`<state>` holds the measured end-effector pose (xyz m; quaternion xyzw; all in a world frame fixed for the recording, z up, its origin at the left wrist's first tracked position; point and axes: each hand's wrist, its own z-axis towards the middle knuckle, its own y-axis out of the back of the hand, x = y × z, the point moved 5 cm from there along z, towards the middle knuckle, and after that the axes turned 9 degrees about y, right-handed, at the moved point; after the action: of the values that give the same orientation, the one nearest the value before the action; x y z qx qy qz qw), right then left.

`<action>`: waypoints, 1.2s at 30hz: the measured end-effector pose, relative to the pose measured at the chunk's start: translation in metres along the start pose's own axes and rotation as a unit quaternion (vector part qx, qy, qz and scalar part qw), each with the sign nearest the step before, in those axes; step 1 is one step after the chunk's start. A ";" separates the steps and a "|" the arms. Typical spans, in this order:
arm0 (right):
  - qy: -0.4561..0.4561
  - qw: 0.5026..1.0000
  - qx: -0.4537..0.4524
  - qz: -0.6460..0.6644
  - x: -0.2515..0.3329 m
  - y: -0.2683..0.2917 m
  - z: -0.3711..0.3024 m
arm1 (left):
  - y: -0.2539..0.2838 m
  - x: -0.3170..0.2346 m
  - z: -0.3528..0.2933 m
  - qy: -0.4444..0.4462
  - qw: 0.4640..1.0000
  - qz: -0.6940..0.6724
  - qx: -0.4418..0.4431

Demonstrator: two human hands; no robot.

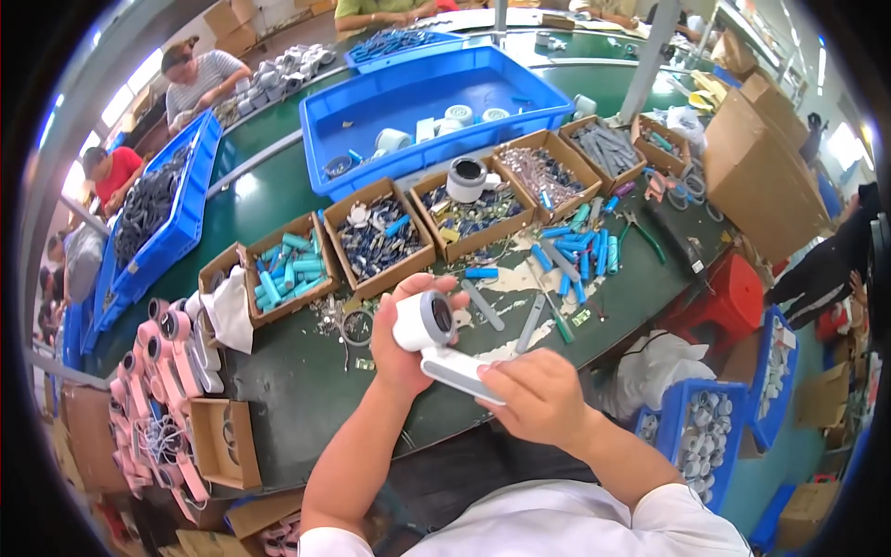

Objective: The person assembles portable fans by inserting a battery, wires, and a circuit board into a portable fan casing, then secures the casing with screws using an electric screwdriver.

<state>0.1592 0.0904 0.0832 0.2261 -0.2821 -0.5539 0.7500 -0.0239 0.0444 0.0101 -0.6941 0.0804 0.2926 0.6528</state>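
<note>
Workbench, dark green point(306, 399), set in a busy workroom. Centre of frame: one white-and-grey device point(413, 325), round head, flat handle angled lower right. Left hand point(390, 353): fingers cupped around the head. Right hand point(543, 395): fingers closed on the handle's far end. Step in hand, as judged: two-handed handling or inspection; next move calls for a steady head while the handle is guided. Just above: loose blue cells point(575, 249). Left: pink devices point(188, 364), heaped. Upper centre: blue tray point(371, 113).
</note>
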 end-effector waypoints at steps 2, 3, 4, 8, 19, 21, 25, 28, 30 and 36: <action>0.010 0.998 -0.019 -0.051 -0.004 -0.006 -0.008 | -0.004 0.004 -0.002 -0.015 0.999 0.022 -0.041; 0.023 0.995 -0.046 -0.090 -0.005 -0.004 -0.008 | -0.008 0.005 -0.003 -0.023 0.998 0.041 -0.038; 0.036 0.988 -0.073 -0.130 -0.006 -0.001 -0.009 | -0.012 0.005 -0.006 -0.010 0.997 0.066 -0.043; 0.056 0.989 -0.076 -0.115 -0.002 -0.010 -0.015 | -0.008 0.006 -0.010 -0.003 0.999 0.032 0.039; -0.275 0.929 -0.085 0.233 -0.024 -0.047 -0.009 | -0.009 0.002 -0.005 -0.017 0.982 -0.151 0.115; -0.385 0.828 -0.085 0.398 -0.033 -0.063 -0.010 | -0.009 0.000 -0.005 -0.034 0.988 -0.108 0.107; -0.432 0.775 -0.067 0.457 -0.040 -0.069 -0.003 | -0.006 0.001 -0.005 -0.034 0.990 -0.104 0.086; -0.453 0.766 -0.069 0.451 -0.041 -0.072 -0.004 | -0.006 0.002 -0.006 -0.029 0.990 -0.098 0.094; -0.453 0.766 -0.073 0.451 -0.041 -0.072 -0.003 | -0.005 0.003 -0.007 -0.031 0.990 -0.099 0.096; -0.458 0.760 -0.103 0.449 -0.040 -0.068 -0.003 | -0.012 0.003 -0.006 -0.043 0.995 -0.088 0.013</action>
<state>0.1040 0.1095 0.0296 -0.2852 -0.6025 -0.2165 0.7133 -0.0139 0.0413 0.0191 -0.6765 -0.0058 0.2628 0.6879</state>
